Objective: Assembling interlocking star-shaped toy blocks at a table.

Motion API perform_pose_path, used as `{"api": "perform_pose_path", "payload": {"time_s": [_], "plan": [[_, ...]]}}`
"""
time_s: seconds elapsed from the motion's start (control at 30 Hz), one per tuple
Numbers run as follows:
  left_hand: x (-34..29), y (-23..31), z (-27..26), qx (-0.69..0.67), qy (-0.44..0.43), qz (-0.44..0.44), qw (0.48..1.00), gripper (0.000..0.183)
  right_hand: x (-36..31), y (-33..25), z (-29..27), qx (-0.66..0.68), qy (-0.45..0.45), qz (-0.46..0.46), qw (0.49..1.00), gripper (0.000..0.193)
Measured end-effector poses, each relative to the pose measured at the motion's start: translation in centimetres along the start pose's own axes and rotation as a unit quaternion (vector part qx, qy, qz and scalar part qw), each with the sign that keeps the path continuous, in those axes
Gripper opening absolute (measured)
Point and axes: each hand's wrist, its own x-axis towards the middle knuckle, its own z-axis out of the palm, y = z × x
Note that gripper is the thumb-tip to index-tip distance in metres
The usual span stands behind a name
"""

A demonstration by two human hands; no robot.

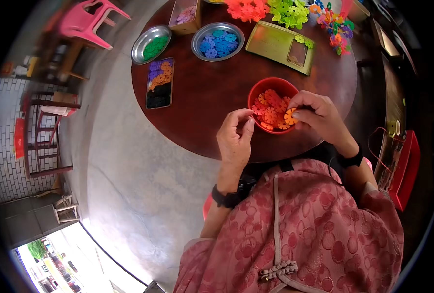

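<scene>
A red bowl [279, 81] near the table's front edge holds several flower-shaped plastic discs [270, 115] in red and orange. Above its right side, my right hand [320, 117] pinches an orange flower-shaped disc [290, 116] between thumb and fingers. My left hand [235, 136] is at the bowl's left side, its fingers loosely curved and the index fingertip by the rim. A gap shows between its thumb and index finger, and I see nothing held there.
On the round brown table [202, 105] stand a metal dish of green pieces [154, 47], a metal bowl of blue discs [220, 44], a tray of purple, orange and black pieces [159, 83], and a gold tray [268, 41]. Red [246, 9] and green disc piles [289, 12] lie at the back.
</scene>
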Motion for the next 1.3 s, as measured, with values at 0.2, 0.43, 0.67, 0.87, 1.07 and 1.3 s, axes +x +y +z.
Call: {"api": "perform_pose_path", "payload": {"time_s": [0.2,0.43,0.67,0.87,1.07,1.3], "plan": [[-0.5,0.9,0.7,-0.15,-0.024,0.025,0.988,0.018,2.3,-0.1,2.7,0.095,-0.057,-0.075,0.991,0.008],[-0.5,0.0,-0.1,-0.099,-0.04,-0.015,0.994,0.012,4.2,-0.1,2.2,-0.087,0.015,-0.212,0.973,0.012],[0.1,0.0,-0.9,-0.229,0.071,-0.084,0.967,0.018,5.0,2.1,2.1,-0.387,0.009,-0.257,0.886,0.019],[-0.1,-0.1,-0.8,-0.244,0.057,-0.106,0.962,0.015,5.3,3.4,2.7,-0.437,0.016,-0.205,0.875,0.022],[0.0,0.1,-0.4,-0.244,0.036,-0.124,0.961,0.018,5.6,2.9,1.9,-0.358,0.053,-0.234,0.902,0.012],[-0.1,0.2,-0.6,-0.238,0.024,-0.137,0.961,0.021,4.2,0.3,1.9,-0.058,-0.031,0.024,0.998,0.012]]}}
